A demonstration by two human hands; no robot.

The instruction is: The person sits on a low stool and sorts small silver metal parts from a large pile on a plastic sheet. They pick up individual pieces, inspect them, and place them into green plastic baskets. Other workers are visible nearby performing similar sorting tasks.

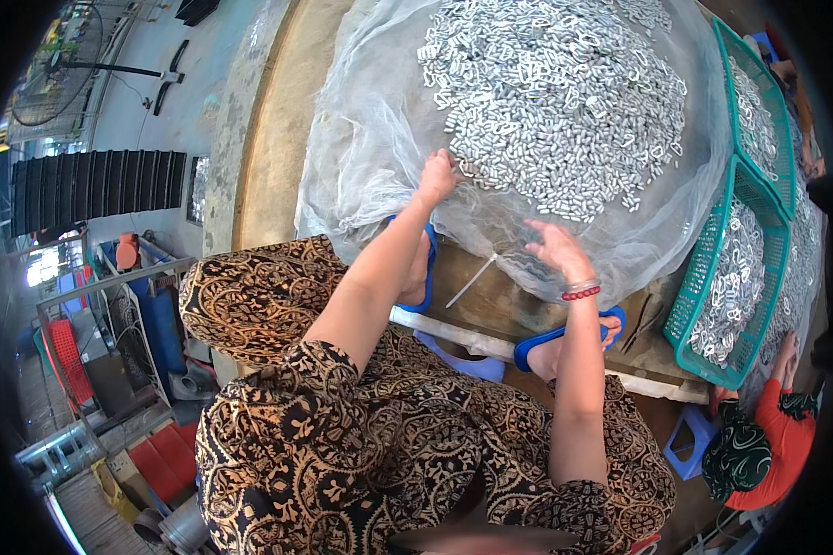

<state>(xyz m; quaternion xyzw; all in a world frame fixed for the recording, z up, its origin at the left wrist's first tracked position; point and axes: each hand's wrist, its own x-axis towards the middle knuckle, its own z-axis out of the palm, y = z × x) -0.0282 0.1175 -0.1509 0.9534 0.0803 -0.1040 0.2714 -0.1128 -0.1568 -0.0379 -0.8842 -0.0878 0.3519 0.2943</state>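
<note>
A large heap of small silvery metal links [555, 111] lies on a sheer white net [370, 166] spread over the work surface. My left hand [440, 174] is at the heap's near-left edge with its fingers curled closed. What they hold, if anything, is too small to make out. Over the net's near edge, my right hand [563, 252] has its fingers apart and nothing visible in them; a red bead bracelet is on its wrist. Between the hands, a thin white strip [472, 280] sticks out from the gathered net toward me.
Two green plastic baskets [683, 319] of metal links stand along the right side. Beyond them a person in a red top [777, 444] works beside more links. My feet, in blue sandals [420, 296], rest at the surface's near edge. A fan [60, 65] and machinery are at left.
</note>
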